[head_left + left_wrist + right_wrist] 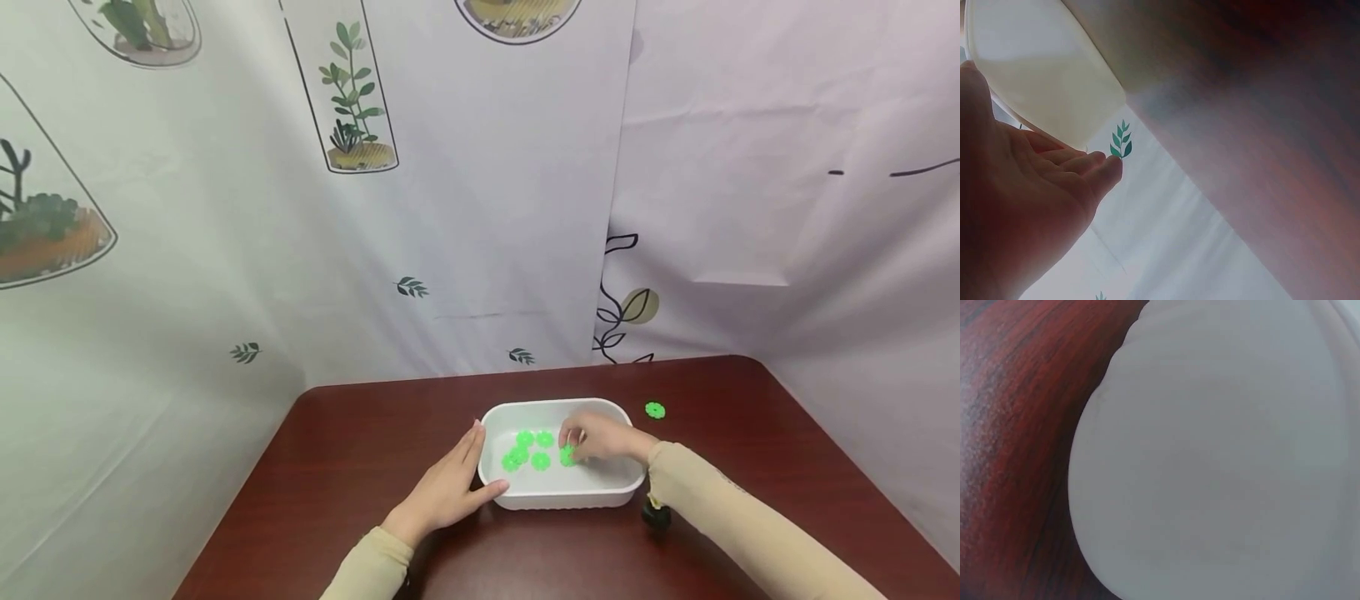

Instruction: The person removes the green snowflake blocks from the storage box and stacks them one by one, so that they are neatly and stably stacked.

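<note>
A white plastic tub [562,500] with rounded corners stands on the table, several bright green flower-shaped discs [541,461] lying loose on its floor. Against the tub's left end rests my left hand [446,485], its fingers fairly straight along the wall and the thumb at the front corner. The left wrist view shows that hand [1035,194] beside the pale tub wall [1041,69]. Inside the right part of the tub, my right hand [600,436] has curled fingers and pinches a green flower-shaped disc [567,456], partly hidden by the fingertips. Only the tub's outer wall [1210,456] and tabletop fill the right wrist view.
Another green disc [655,410] lies on the dark red wooden table [337,467], right of the tub's far corner. White cloth [487,250] printed with plants hangs behind the table. A black object [656,515] shows under the right wrist.
</note>
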Demonstrator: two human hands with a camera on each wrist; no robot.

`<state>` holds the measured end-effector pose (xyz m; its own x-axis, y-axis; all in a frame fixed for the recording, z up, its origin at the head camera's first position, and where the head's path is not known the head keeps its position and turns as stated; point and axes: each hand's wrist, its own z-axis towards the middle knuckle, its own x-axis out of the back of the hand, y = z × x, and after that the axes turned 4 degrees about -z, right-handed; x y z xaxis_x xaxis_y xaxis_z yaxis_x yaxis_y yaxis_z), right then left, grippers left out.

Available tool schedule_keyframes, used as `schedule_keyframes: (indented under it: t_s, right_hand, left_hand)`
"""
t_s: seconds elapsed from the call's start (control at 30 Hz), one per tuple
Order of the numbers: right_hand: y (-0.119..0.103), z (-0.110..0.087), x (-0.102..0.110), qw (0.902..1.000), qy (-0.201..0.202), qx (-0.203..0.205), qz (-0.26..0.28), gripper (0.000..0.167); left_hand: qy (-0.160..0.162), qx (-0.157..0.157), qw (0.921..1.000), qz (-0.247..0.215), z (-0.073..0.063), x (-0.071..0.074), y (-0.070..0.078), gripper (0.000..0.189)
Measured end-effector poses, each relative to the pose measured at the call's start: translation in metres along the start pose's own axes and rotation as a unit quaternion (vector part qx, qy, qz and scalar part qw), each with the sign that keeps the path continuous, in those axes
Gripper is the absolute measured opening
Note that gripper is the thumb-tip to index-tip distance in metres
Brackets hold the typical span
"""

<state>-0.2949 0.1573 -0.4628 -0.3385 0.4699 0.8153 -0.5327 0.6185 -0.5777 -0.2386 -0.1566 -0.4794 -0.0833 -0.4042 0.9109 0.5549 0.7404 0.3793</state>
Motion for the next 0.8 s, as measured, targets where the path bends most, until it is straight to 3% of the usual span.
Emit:
schedule_keyframes:
  t_s: [0.17,0.27,0.5,0.8]
  right_hand:
    - [0.0,-0.001,0.009,0.9999,0.004,-0.005,0.01,0.016]
    - [-0.001,-0.003,0.017,0.9992,0.01,-0.035,0.016,0.017]
    - [-0.001,-0.01,0.044,0.9955,0.058,-0.057,0.049,0.02]
    - [0.004,-0.024,0.072,0.9825,0.101,-0.103,0.118,0.019]
  left_hand:
    - [-0.003,0.002,1.0,0.001,0.001,0.001,0.0,0.099]
    - [-0.003,0.001,1.0,0.002,0.001,0.001,0.0,0.099]
    - [0.005,-0.002,1.0,0.001,0.001,0.001,0.001,0.098]
    - [-0.007,0.009,0.9999,-0.003,0.001,0.001,0.002,0.099]
